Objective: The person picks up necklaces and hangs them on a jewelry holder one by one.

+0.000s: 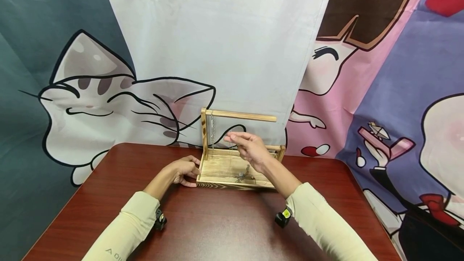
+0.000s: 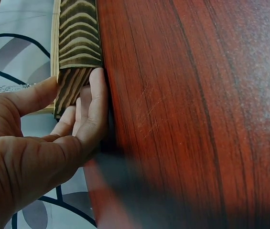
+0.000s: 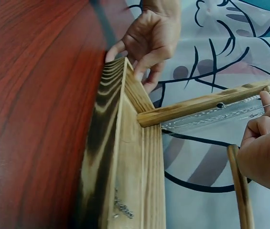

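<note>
A wooden jewelry stand (image 1: 217, 166) has a low tray, a left post and an upper bar (image 1: 250, 116). My left hand (image 1: 185, 169) grips the tray's left end, with the thumb at its upper edge and fingers around the outer side, as the left wrist view shows. Raised above the tray, my right hand (image 1: 251, 150) pinches a thin necklace chain (image 1: 230, 154) that hangs down. Silvery necklaces (image 1: 212, 128) hang from the upper bar near the post. More jewelry (image 1: 241, 176) lies in a small pile on the tray floor.
The stand is on a reddish-brown table (image 1: 224, 220), near its back edge. Behind the table hangs a printed cloth (image 1: 217, 31) with cartoon figures. A shorter, lower bar (image 3: 240, 191) stands at the stand's right side.
</note>
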### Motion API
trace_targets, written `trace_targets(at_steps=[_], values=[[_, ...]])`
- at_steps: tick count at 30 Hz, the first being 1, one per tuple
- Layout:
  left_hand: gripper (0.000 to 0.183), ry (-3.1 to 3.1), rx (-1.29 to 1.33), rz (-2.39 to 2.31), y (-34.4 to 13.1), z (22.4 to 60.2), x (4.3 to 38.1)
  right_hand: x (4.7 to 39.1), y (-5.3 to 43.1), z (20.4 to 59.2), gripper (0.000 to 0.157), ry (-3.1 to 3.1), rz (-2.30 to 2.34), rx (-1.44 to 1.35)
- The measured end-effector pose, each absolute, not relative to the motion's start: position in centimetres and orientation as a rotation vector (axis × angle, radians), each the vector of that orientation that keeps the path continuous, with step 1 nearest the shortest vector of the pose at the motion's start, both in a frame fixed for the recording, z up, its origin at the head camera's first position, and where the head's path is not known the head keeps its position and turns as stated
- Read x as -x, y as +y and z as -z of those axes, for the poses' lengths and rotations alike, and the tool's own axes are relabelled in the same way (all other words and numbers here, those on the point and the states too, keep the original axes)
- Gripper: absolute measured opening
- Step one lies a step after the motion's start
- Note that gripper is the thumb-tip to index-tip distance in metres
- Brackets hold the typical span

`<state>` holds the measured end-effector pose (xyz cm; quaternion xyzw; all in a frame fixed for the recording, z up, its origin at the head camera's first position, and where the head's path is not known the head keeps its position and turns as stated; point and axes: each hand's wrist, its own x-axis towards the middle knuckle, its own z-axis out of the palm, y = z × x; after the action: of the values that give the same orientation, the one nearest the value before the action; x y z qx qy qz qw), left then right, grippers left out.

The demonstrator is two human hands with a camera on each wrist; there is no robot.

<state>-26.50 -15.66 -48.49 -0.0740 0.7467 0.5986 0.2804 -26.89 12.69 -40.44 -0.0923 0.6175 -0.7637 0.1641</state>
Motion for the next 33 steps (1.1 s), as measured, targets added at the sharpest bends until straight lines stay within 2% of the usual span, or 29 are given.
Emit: trace_targets(at_steps=[4, 10, 16, 23, 30, 33], values=[[0.050, 1.997, 0.193, -1.602, -15.7, 48.5, 26.4, 27.2, 12.5, 39.7, 0.029, 1.729, 2.223, 0.238], [0.049, 2.004, 0.196, -1.607, -15.7, 48.6, 26.5, 27.8, 12.4, 38.6, 0.045, 1.743, 2.240, 0.241], [0.048, 2.004, 0.198, -1.610, -15.7, 48.8, 26.6, 28.1, 12.5, 37.6, 0.047, 1.805, 2.225, 0.266], [0.048, 2.009, 0.188, -1.613, -15.8, 48.8, 26.3, 28.5, 12.3, 36.5, 0.039, 1.809, 2.271, 0.262], [0.049, 2.003, 0.190, -1.609, -15.7, 48.7, 26.3, 29.0, 12.2, 35.5, 0.019, 1.796, 2.327, 0.277], [0.050, 2.007, 0.182, -1.603, -15.7, 48.5, 26.2, 29.3, 12.3, 34.9, 0.018, 1.798, 2.342, 0.284]])
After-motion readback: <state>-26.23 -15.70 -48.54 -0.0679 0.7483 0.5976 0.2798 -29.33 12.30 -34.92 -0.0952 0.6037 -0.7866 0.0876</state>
